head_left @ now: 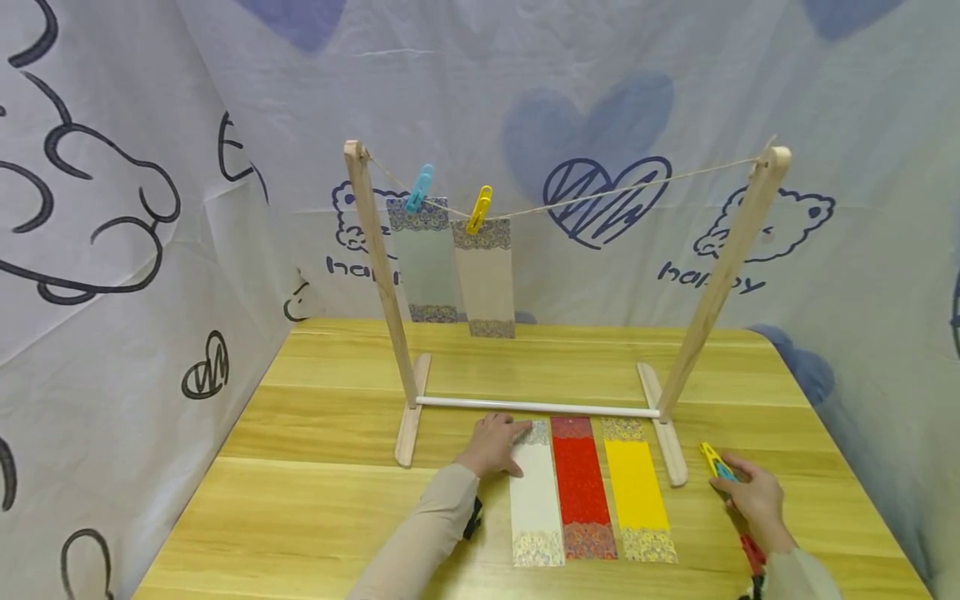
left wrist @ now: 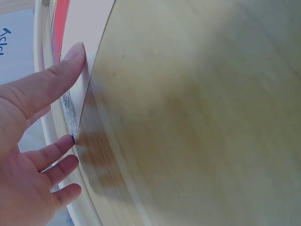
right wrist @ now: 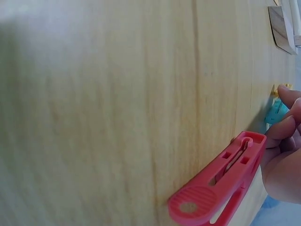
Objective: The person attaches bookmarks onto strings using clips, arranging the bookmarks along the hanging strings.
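A white card with patterned ends lies on the table at the left of a row of cards. My left hand is at its upper left edge; in the left wrist view the thumb lies over the card and a fingertip touches the patterned corner. Beside it are a red card and a yellow card. Right of the row, my right hand pinches a blue clothespin, partly hidden by the fingers. A yellow clothespin lies just beyond it. Below the wrist is a red clothespin.
A wooden stand with a left post, a right post and a white crossbar holds a sagging string. From it hang a pale green card under a blue clothespin and a cream card under a yellow clothespin.
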